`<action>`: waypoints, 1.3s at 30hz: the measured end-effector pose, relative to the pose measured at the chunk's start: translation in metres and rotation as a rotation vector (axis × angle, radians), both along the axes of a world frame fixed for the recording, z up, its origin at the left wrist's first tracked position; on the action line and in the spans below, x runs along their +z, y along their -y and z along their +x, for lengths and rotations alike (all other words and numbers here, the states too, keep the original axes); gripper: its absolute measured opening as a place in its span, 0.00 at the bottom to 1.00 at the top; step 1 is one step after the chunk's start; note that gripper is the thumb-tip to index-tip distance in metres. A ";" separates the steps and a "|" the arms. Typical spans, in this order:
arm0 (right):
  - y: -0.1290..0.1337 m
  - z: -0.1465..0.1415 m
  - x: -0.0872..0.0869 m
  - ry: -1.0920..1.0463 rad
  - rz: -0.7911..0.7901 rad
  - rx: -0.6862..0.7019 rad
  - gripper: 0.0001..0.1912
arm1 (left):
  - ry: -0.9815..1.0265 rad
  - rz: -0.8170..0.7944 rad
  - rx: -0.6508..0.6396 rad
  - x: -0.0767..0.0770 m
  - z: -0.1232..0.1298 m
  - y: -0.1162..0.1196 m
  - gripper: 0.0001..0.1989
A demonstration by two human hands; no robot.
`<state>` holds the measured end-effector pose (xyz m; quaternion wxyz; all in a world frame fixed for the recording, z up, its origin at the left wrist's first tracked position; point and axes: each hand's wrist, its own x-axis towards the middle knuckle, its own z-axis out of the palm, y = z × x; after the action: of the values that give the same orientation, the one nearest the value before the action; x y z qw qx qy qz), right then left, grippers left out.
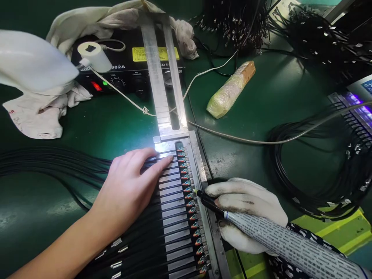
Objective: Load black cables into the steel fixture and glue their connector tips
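My bare left hand (132, 180) rests on the upper end of a metal fixture (174, 215), thumb and index finger apart and pressing on black cables (171, 199). The cables lie side by side in the fixture's slots. Along its right side runs a row of small connector ends (190, 203) with coloured wires. In my right hand (250, 211), which wears a white glove with dirty fingertips, is a thick pen-shaped tool (261, 228) with a printed barrel and black front part. Its pale yellow-green tip touches or nearly touches a connector near the middle of the row.
Behind the fixture stands a black dispenser box (136, 75), partly covered by white cloth (95, 23). A slotted metal plate (158, 77) rises from the fixture's far end. A wrapped block (231, 91), coiled cables (279, 170) and a yellow-green tray (340, 232) are to the right.
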<state>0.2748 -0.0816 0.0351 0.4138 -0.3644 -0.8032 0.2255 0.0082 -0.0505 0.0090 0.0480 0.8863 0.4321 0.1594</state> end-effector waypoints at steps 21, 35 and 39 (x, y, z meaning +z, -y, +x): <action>0.002 0.000 -0.001 -0.065 -0.021 -0.006 0.07 | -0.002 0.008 0.003 0.000 0.001 0.000 0.18; 0.001 -0.001 -0.001 -0.033 0.009 -0.042 0.05 | 0.002 0.013 0.003 0.000 0.001 -0.001 0.18; 0.006 0.004 0.005 0.028 0.020 -0.008 0.04 | -0.002 0.018 0.001 -0.001 0.002 -0.001 0.18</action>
<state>0.2789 -0.0881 0.0405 0.4068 -0.3666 -0.8098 0.2106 0.0099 -0.0492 0.0084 0.0396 0.8867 0.4310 0.1627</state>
